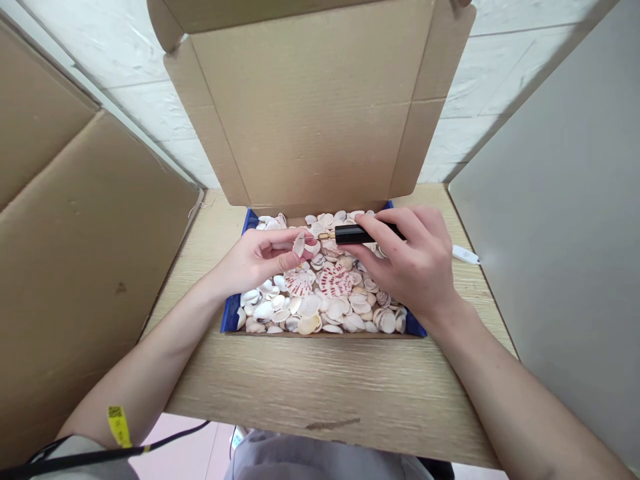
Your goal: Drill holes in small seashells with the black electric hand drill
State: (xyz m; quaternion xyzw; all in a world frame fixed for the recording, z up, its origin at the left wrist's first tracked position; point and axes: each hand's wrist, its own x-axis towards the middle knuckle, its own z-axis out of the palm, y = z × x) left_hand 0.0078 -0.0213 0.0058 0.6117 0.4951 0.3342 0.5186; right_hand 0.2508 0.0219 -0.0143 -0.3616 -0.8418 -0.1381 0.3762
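Observation:
Between the thumb and fingers of my left hand [263, 259] is a small pale seashell [299, 245], held up on edge. My right hand [417, 257] grips a black pen-shaped hand drill [353, 234] with a brass chuck and a thin bit. The bit points left at the shell; whether it touches cannot be made out. Both hands are above a shallow cardboard box [233, 313] with blue sides, filled with many white and cream shells [310, 305]. Two larger scallop shells with red marks [336, 280] lie near its middle.
The box's tall brown lid [310, 113] stands raised behind it. A large cardboard panel [90, 267] rises on the left and a grey panel [560, 200] on the right. On the wooden tabletop [320, 380], a white cable piece [465, 255] lies at right.

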